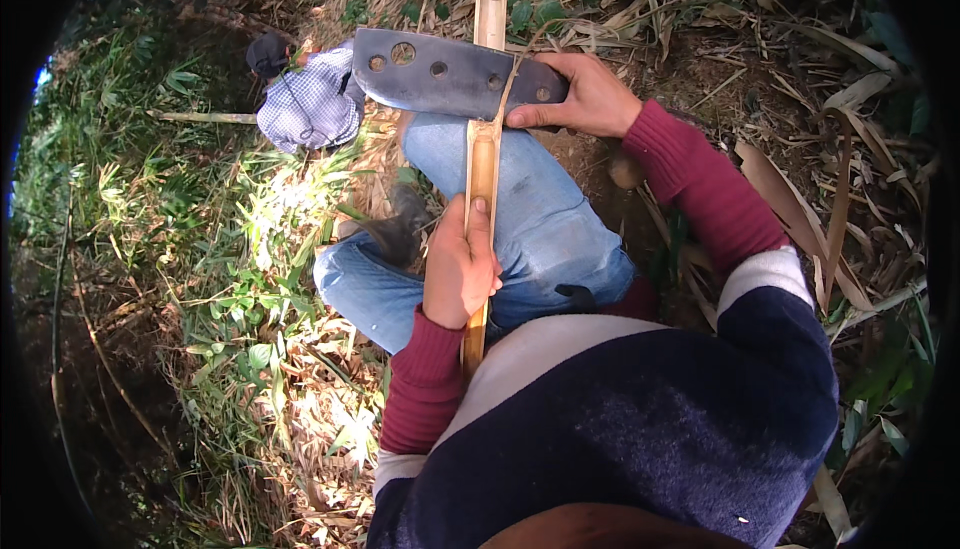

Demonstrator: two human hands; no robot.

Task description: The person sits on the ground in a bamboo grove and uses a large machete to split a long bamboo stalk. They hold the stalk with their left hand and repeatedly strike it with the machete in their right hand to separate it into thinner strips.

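A long split bamboo strip (483, 164) runs lengthwise over my jeans, from the top of the view down to my waist. My left hand (462, 264) is closed around its lower part, thumb lying along the strip. Across the bamboo, farther up, lies a broad dark knife blade (440, 74) with several round holes, pointing left. My right hand (590, 99) grips the knife at its right end, thumb below and fingers above; much of the handle is hidden. A thin pale sliver (510, 84) passes over the knife near this hand.
At the upper left, a person in a checked shirt (308, 99) and dark cap is bent low, with a bamboo pole (205, 117) beside them. Green undergrowth (250, 319) covers the left side. Dry leaves (790, 199) litter the ground on the right.
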